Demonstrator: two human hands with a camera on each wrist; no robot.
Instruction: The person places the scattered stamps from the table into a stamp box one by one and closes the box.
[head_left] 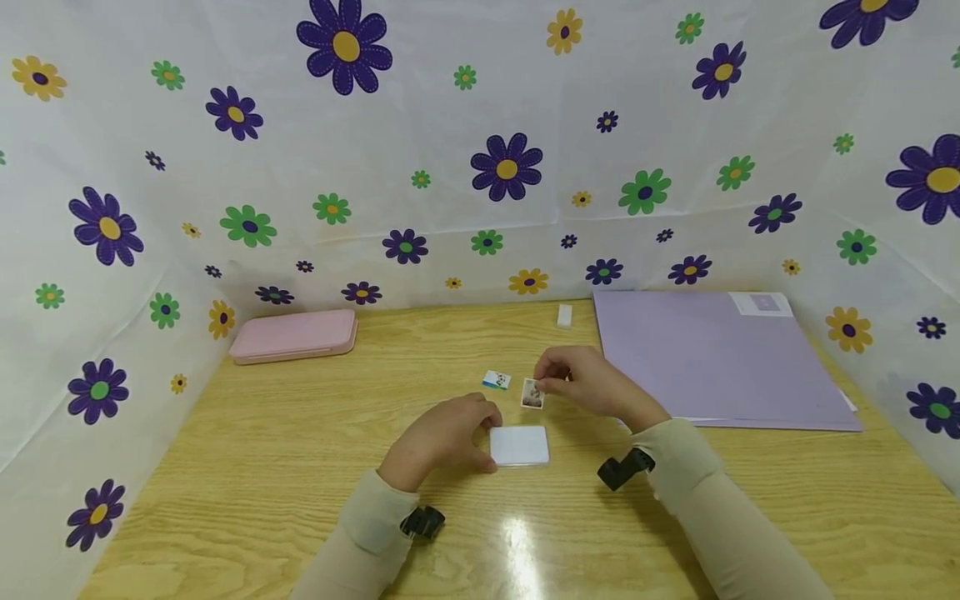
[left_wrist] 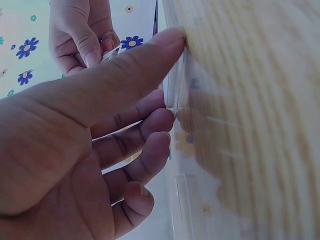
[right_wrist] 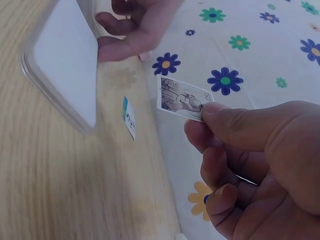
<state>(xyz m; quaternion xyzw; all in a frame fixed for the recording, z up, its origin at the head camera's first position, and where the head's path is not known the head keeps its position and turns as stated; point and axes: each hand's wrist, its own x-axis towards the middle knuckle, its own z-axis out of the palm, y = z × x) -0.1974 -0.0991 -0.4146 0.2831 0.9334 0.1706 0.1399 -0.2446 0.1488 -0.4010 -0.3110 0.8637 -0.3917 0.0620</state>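
Between the thumb and forefinger of my right hand (head_left: 592,382) is a small postage stamp (right_wrist: 181,98) with a brownish picture and a pale toothed border, raised over the table. My left hand (head_left: 448,435) holds a flat white case (head_left: 519,446) by its left side, thumb at the near corner and fingers at the far one. The case has rounded corners and a clear rim, as the right wrist view shows. Just beyond it a second stamp (head_left: 497,380), white with blue and green, lies on the wood.
At the back left sits a pink pencil case (head_left: 294,336). A large lilac folder (head_left: 720,358) covers the right side of the table. Near the back edge is a small white block (head_left: 565,316). Flowered cloth (head_left: 420,125) hangs around the table.
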